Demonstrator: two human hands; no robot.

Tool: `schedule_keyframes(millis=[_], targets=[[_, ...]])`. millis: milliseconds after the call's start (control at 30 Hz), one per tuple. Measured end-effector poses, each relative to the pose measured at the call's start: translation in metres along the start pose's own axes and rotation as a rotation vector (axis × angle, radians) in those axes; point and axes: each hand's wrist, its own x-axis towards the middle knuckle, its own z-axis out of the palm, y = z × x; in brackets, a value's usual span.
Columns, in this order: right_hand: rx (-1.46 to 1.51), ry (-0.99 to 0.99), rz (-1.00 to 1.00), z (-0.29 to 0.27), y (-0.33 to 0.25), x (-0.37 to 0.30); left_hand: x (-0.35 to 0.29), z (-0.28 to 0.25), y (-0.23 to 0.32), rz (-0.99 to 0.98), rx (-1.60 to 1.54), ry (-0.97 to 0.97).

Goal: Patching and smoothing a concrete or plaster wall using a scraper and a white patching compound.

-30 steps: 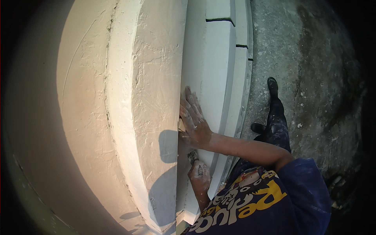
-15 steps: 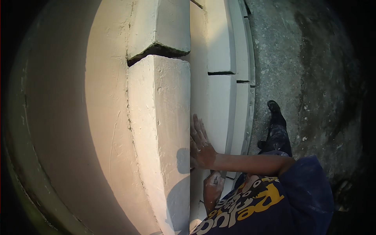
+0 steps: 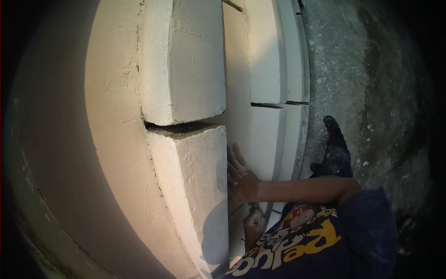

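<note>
My right hand (image 3: 243, 180) reaches across in front of my body, its dusty fingers stretched out. The fingers lie beside a large pale plastered block (image 3: 202, 172), whose edge hides part of the hand; whether they press on it I cannot tell. Lower down, close to my shirt, my left hand (image 3: 254, 224) is curled closed with pale dust on it. A small dark bit shows at its top, but what it holds is hidden. A second pale block (image 3: 197, 60) stands beyond the first, with a dark, rough gap between the two.
A broad pale smooth surface (image 3: 118, 116), partly shaded, spreads on the left. More pale blocks (image 3: 267, 56) stand in stepped rows with narrow gaps. At the right lies a stained grey concrete floor (image 3: 344, 79), with my dark boot (image 3: 331, 123) on it.
The view has shifted, so the blocks and the gap between them appear lower. My right hand keeps its outstretched pose beside the block; my left hand stays curled near my body.
</note>
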Motion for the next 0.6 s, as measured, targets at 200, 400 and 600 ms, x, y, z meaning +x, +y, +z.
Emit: schedule_keyframes(millis=[200,400,600], targets=[[-0.034,0.000,0.426,-0.056,0.170,0.170,0.006,0.002,0.015,-0.078,-0.076,-0.024],[-0.075,0.172,0.128,-0.011,0.021,0.063,0.004,-0.006,0.002,-0.223,-0.256,-0.035],[-0.282,0.339,-0.069,-0.075,0.097,0.176,0.015,-0.010,0.005,-0.192,-0.179,-0.073]])
